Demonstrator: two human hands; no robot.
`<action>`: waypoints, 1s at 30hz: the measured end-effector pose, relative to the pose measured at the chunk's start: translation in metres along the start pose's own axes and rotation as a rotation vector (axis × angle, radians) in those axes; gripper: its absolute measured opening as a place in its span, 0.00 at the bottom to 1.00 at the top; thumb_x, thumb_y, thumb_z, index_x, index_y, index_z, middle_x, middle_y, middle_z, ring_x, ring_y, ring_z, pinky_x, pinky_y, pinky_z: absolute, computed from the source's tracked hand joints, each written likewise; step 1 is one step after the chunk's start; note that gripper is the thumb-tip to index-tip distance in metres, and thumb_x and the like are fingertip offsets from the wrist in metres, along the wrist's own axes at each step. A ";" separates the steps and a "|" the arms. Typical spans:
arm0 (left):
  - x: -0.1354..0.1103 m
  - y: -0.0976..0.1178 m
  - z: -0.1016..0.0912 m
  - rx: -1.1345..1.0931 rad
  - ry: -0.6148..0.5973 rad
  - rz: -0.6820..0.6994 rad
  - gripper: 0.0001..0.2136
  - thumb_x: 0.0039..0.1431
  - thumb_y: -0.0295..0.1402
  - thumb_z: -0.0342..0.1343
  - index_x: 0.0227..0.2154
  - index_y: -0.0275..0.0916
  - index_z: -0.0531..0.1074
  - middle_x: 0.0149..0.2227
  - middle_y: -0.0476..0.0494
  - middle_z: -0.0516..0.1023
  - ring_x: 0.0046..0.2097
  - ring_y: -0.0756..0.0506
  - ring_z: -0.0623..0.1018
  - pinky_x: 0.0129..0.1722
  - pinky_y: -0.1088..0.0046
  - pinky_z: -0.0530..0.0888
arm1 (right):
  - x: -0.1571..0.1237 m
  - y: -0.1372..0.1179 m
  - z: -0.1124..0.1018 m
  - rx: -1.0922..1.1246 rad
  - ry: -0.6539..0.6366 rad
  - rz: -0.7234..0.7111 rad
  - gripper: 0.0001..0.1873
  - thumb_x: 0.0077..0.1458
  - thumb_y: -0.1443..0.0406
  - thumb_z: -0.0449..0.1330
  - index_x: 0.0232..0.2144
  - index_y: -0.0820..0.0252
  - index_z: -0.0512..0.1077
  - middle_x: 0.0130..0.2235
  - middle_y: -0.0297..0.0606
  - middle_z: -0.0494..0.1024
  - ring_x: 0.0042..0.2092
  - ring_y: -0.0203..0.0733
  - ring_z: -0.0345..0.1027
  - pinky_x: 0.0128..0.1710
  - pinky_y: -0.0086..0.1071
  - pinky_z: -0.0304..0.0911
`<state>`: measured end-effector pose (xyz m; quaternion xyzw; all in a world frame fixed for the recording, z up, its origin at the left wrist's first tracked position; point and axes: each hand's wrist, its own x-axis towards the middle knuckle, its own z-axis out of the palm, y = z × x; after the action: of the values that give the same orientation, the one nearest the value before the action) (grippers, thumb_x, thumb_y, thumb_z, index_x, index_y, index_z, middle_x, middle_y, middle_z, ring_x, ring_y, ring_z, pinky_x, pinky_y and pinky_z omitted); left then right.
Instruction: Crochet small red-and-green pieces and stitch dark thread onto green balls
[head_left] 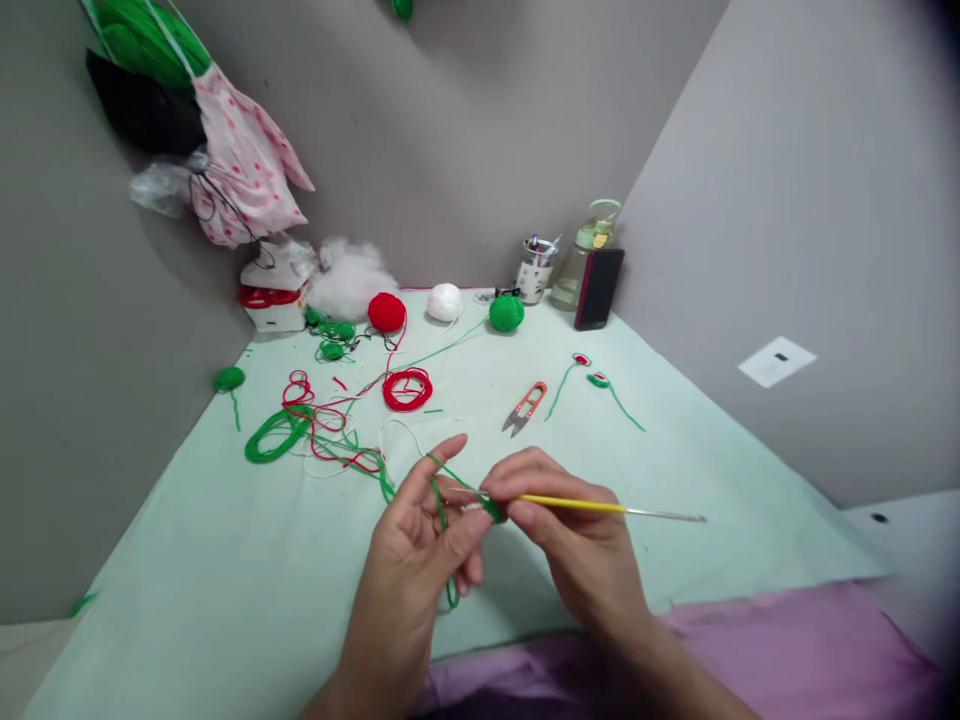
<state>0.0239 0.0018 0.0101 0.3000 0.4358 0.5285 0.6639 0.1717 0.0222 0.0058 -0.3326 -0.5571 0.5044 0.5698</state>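
Observation:
My left hand is raised over the near edge of the pale green table, with green yarn looped over its index finger and pinched between thumb and fingers. My right hand grips a yellow-handled crochet hook whose metal end points right. The hook's working end meets a small green crochet piece held between both hands. The green strand runs back to the tangle on the left.
Loose red, green and white yarn lies at mid-left. Red, white and green yarn balls sit at the back, with orange thread snips, small finished pieces, a phone, bottle and pen cup.

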 end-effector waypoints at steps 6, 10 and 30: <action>0.020 0.045 -0.050 0.538 -0.256 0.156 0.10 0.53 0.39 0.68 0.38 0.44 0.82 0.45 0.43 0.80 0.44 0.41 0.79 0.43 0.69 0.75 | 0.010 -0.005 -0.006 0.369 0.076 0.260 0.07 0.51 0.59 0.73 0.30 0.55 0.84 0.29 0.35 0.77 0.29 0.34 0.68 0.30 0.27 0.68; 0.038 0.099 -0.105 1.121 0.284 0.293 0.11 0.56 0.46 0.62 0.35 0.45 0.80 0.41 0.46 0.81 0.43 0.38 0.77 0.43 0.64 0.70 | 0.015 -0.008 -0.014 0.461 0.049 0.405 0.08 0.49 0.60 0.74 0.29 0.57 0.84 0.28 0.34 0.77 0.27 0.32 0.67 0.27 0.24 0.66; 0.001 0.058 -0.009 -0.194 -0.003 0.549 0.28 0.68 0.57 0.41 0.26 0.52 0.81 0.42 0.50 0.83 0.52 0.41 0.79 0.59 0.54 0.74 | 0.002 0.000 0.011 0.247 0.319 0.159 0.06 0.51 0.59 0.73 0.31 0.54 0.85 0.31 0.33 0.78 0.30 0.31 0.69 0.31 0.24 0.67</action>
<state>-0.0099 0.0168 0.0555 0.3428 0.2849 0.7272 0.5221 0.1610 0.0224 0.0079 -0.3787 -0.3656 0.5533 0.6456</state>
